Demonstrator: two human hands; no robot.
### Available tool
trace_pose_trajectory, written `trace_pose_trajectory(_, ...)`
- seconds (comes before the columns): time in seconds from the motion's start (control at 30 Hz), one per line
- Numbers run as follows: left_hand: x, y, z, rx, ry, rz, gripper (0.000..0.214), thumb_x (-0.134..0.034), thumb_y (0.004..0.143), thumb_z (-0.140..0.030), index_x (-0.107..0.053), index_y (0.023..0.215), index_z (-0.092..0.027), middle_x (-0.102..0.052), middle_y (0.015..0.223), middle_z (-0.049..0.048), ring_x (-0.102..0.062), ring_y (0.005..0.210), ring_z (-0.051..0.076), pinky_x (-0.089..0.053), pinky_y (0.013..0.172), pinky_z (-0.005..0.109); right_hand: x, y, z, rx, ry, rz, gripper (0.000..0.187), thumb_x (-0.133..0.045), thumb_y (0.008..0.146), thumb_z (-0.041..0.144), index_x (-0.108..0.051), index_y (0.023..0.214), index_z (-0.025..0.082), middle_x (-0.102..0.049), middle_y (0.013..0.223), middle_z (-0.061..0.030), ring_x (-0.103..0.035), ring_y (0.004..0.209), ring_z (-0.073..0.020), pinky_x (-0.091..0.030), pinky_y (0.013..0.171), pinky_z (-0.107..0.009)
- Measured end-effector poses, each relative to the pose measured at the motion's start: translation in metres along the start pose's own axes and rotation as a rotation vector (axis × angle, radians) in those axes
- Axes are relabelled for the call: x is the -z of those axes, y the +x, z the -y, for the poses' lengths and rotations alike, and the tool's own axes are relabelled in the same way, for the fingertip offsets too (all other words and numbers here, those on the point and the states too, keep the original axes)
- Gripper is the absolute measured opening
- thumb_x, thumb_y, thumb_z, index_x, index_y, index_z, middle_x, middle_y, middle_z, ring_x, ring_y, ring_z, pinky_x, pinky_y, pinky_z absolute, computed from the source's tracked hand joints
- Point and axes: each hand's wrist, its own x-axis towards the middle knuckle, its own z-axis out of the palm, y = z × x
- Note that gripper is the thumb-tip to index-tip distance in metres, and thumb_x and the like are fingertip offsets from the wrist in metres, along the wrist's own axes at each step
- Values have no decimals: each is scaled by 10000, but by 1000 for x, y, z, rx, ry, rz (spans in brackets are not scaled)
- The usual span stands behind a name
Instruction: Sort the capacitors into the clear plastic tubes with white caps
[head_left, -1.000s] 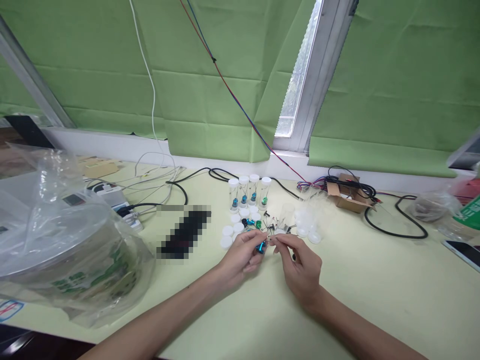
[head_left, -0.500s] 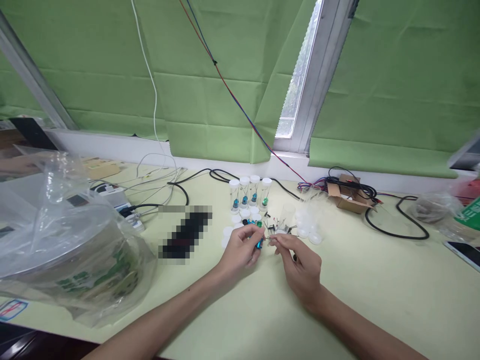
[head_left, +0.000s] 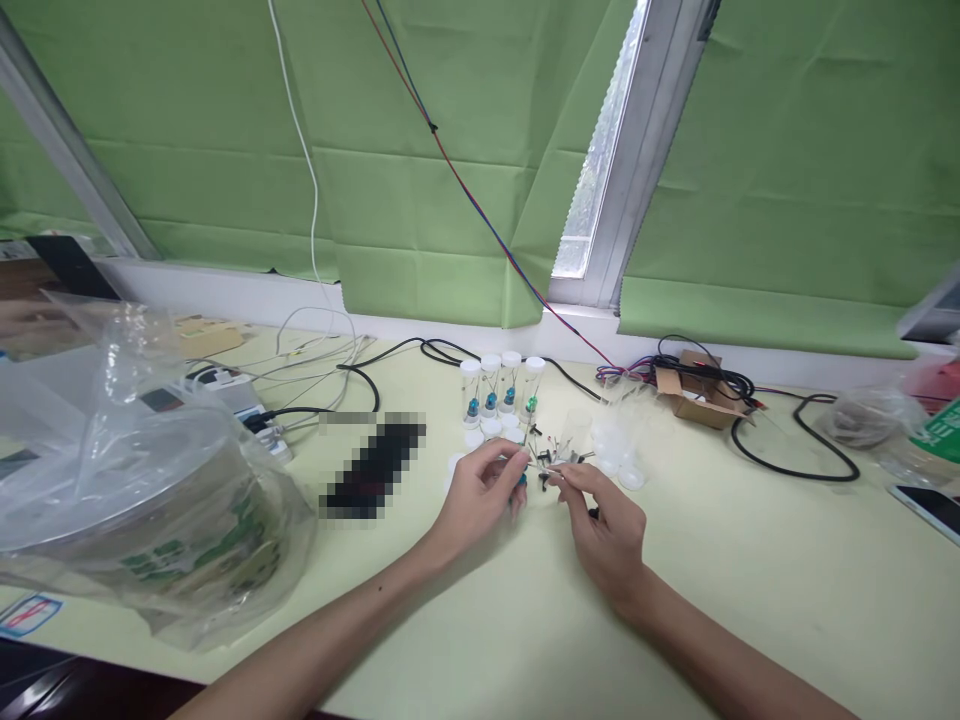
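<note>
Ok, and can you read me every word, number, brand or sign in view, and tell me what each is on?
"8", apparently, in red, turned sideways: blue-framed sticker at the table's near left edge.
Green print on the bagged tub: too blurred to read.
Green label at the right edge: pale marks, blurred and cut off, unreadable.

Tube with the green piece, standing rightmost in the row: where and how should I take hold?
Probably the clear upper wall of the tube, just below its white cap, coming from the right: it stands upright, a neighbouring tube stands to its left, and a small black part lies in front.
</note>
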Motion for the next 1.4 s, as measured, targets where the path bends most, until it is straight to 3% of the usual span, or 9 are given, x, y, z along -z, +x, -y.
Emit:
trace_pose_trajectory(0.2, 4, 1, 0, -103, 26, 55, 199, -567, 916, -338, -621, 1002, -167, -574, 846, 27, -609, 589, 110, -514, 632, 273, 1, -2, -4, -8, -18, -14, 209, -586, 871, 23, -633, 947, 212, -715, 793, -42, -697, 733, -177, -597, 605, -299)
trace_pose_trajectory(0.4, 5, 2, 2, -157, 68, 53, 171, -584, 904, -318, -625, 974, -168, -550, 934, 50, -627, 638, 122, -541, 644, 285, 2, -4, -8, -85, 25, 1, 209, -590, 867, 23, -638, 951, 208, -707, 795, -43, -686, 731, -176, -581, 585, -290)
trace_pose_trajectory(1.03, 8, 2, 5, -167, 172, 26, 196, -621, 879, -303, -686, 1005, -168, -609, 915, 63, -651, 725, 153, -537, 675, 278, 1, -7, -8, -406, 191, 45, 67, -598, 903, 164, -661, 888, 183, -668, 720, -15, -616, 587, -132, -533, 530, -266)
trace_pose_trajectory(1.4, 8, 1, 9, -179, 174, 6, 171, -644, 858, -298, -697, 949, -164, -629, 911, 72, -636, 700, 150, -536, 652, 278, 2, -5, -7, -544, 267, 42, 86, -621, 896, 237, -647, 845, 173, -694, 714, -28, -628, 560, -132, -546, 508, -260)
